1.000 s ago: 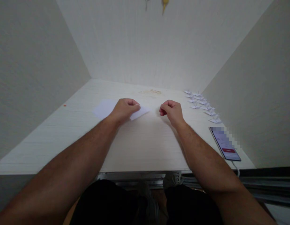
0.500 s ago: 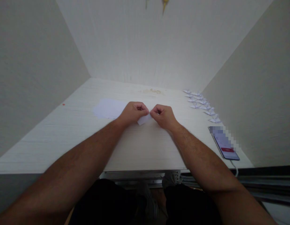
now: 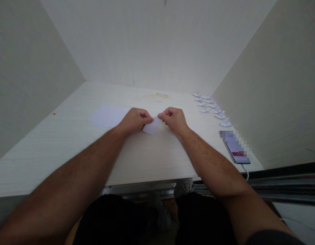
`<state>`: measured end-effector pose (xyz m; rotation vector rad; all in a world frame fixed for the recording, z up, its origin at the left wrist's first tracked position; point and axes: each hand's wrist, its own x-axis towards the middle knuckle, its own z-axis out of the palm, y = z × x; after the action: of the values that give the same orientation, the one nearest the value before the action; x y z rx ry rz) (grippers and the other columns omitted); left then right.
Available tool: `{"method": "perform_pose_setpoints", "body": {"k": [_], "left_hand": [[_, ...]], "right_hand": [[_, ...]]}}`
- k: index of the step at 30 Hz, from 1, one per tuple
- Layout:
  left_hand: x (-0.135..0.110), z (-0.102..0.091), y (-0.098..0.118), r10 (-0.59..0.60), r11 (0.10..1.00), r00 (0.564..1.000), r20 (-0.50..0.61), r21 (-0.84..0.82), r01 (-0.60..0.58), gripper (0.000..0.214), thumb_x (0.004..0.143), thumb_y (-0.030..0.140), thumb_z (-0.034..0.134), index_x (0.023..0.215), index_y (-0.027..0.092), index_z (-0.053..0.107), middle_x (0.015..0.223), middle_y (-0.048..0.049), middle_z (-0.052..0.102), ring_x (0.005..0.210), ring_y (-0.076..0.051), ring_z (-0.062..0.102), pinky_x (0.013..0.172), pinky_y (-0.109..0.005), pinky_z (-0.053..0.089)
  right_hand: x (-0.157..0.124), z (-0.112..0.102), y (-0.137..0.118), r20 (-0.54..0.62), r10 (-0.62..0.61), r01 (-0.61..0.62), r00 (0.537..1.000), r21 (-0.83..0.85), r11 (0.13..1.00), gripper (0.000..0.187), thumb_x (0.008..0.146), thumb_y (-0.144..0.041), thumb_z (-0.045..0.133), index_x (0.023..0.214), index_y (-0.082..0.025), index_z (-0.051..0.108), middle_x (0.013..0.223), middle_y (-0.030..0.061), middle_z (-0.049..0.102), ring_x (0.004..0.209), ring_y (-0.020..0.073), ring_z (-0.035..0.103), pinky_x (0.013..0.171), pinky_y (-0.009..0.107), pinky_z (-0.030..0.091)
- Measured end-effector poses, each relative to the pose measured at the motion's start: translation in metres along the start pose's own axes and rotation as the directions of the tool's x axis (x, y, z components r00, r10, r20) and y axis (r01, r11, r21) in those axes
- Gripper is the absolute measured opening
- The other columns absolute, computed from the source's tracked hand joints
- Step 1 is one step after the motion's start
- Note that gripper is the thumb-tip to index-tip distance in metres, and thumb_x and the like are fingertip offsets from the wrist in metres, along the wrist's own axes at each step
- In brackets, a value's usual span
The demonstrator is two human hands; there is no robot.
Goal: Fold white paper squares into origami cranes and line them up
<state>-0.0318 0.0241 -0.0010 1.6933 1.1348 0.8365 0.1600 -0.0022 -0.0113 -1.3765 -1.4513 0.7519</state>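
A small piece of white paper [image 3: 152,127] is held between my two hands over the middle of the white table. My left hand [image 3: 137,119] pinches its left side between thumb and fingers. At its upper right corner, my right hand [image 3: 173,119] pinches the edge. The paper's lower corner hangs free, and its fold lines are too faint to make out. White sheets of paper [image 3: 106,116] lie on the table beyond my left forearm.
Several folded white paper cranes [image 3: 210,106] stand in rows by the right wall. Nearer me lies a phone [image 3: 236,149] with a white cable [image 3: 246,172] over the table edge. A small red speck [image 3: 54,114] is at far left, and a brownish stain [image 3: 158,95] at the back.
My hands have drawn slightly apart, and more of the small paper shows between them. The camera's view has shifted a little, so the cranes and phone appear further left.
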Motion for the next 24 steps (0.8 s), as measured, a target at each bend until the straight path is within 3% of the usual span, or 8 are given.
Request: {"method": "perform_pose_setpoints", "body": {"k": [6, 8, 10, 14, 17, 19, 22, 24], "left_hand": [[-0.009, 0.006, 0.010, 0.062, 0.986, 0.976, 0.211, 0.138, -0.092, 0.016, 0.064, 0.024, 0.071, 0.053, 0.017, 0.062, 0.052, 0.0037, 0.052, 0.051, -0.008, 0.042, 0.050, -0.022, 0.028], [-0.011, 0.007, 0.012, 0.039, 0.987, 0.986, 0.162, 0.145, -0.062, 0.019, 0.065, 0.024, 0.070, 0.052, 0.018, 0.058, 0.051, 0.0042, 0.049, 0.050, -0.008, 0.040, 0.049, -0.023, 0.026], [-0.010, 0.007, 0.011, -0.026, 0.997, 0.996, 0.082, 0.073, 0.020, 0.020, 0.066, 0.025, 0.070, 0.054, 0.019, 0.055, 0.049, 0.0043, 0.048, 0.047, -0.008, 0.038, 0.047, -0.024, 0.024], [-0.005, 0.006, 0.003, -0.143, 0.956, 0.989, -0.033, -0.264, 0.130, 0.023, 0.064, 0.024, 0.071, 0.059, 0.021, 0.049, 0.048, 0.0047, 0.048, 0.043, -0.008, 0.039, 0.044, -0.024, 0.026], [-0.001, 0.007, -0.001, -0.134, 0.943, 0.979, -0.152, -0.322, 0.079, 0.023, 0.063, 0.024, 0.072, 0.064, 0.021, 0.049, 0.053, 0.0053, 0.049, 0.045, -0.007, 0.041, 0.044, -0.023, 0.028], [0.001, 0.008, -0.003, -0.101, 0.952, 0.972, -0.212, -0.303, 0.034, 0.023, 0.064, 0.026, 0.073, 0.066, 0.020, 0.051, 0.054, 0.0060, 0.049, 0.045, -0.007, 0.041, 0.045, -0.023, 0.030], [0.001, 0.009, -0.003, -0.030, 0.952, 0.969, -0.246, -0.302, -0.047, 0.023, 0.065, 0.029, 0.075, 0.067, 0.019, 0.054, 0.053, 0.0064, 0.050, 0.044, -0.006, 0.041, 0.045, -0.022, 0.032], [0.000, 0.009, -0.002, 0.022, 0.934, 0.970, -0.241, -0.342, -0.106, 0.018, 0.064, 0.027, 0.075, 0.068, 0.018, 0.060, 0.055, 0.0037, 0.057, 0.047, -0.008, 0.049, 0.046, -0.022, 0.036]], "right_hand": [[-0.004, 0.002, -0.009, 0.051, -0.046, 0.045, 0.998, 0.031, 0.999, 0.020, 0.070, -0.032, 0.078, 0.065, -0.018, 0.065, 0.060, -0.0005, 0.062, 0.056, 0.0111, 0.052, 0.052, 0.024, 0.038], [-0.004, 0.002, -0.009, 0.026, -0.072, 0.070, 0.997, 0.071, 0.995, 0.013, 0.075, -0.030, 0.073, 0.078, -0.018, 0.070, 0.065, -0.0006, 0.064, 0.059, 0.0115, 0.054, 0.054, 0.024, 0.041], [-0.002, 0.000, -0.006, -0.027, -0.125, 0.128, 0.992, 0.112, 0.985, 0.019, 0.080, -0.026, 0.068, 0.098, -0.019, 0.072, 0.073, -0.0010, 0.065, 0.064, 0.0114, 0.056, 0.059, 0.024, 0.045], [0.001, -0.005, 0.002, -0.043, -0.209, 0.213, 0.977, 0.136, 0.968, 0.024, 0.082, -0.021, 0.062, 0.103, -0.021, 0.073, 0.093, 0.0030, 0.070, 0.078, 0.0134, 0.062, 0.068, 0.026, 0.051], [0.001, -0.004, 0.003, -0.027, -0.185, 0.187, 0.982, 0.177, 0.966, 0.031, 0.080, -0.026, 0.068, 0.110, -0.020, 0.072, 0.093, 0.0031, 0.072, 0.076, 0.0129, 0.063, 0.066, 0.025, 0.052], [0.000, -0.003, 0.001, -0.023, -0.132, 0.134, 0.991, 0.166, 0.977, 0.038, 0.076, -0.031, 0.076, 0.111, -0.019, 0.071, 0.080, 0.0009, 0.071, 0.065, 0.0109, 0.060, 0.059, 0.023, 0.049], [-0.003, -0.003, -0.005, 0.078, -0.049, 0.033, 0.996, 0.197, 0.980, 0.039, 0.077, -0.042, 0.079, 0.105, -0.016, 0.073, 0.058, -0.0028, 0.063, 0.050, 0.0095, 0.055, 0.049, 0.022, 0.046], [-0.004, -0.003, -0.008, 0.155, -0.012, -0.039, 0.988, 0.318, 0.947, 0.040, 0.079, -0.052, 0.076, 0.098, -0.016, 0.073, 0.061, 0.0001, 0.067, 0.052, 0.0113, 0.061, 0.050, 0.023, 0.050]]}}
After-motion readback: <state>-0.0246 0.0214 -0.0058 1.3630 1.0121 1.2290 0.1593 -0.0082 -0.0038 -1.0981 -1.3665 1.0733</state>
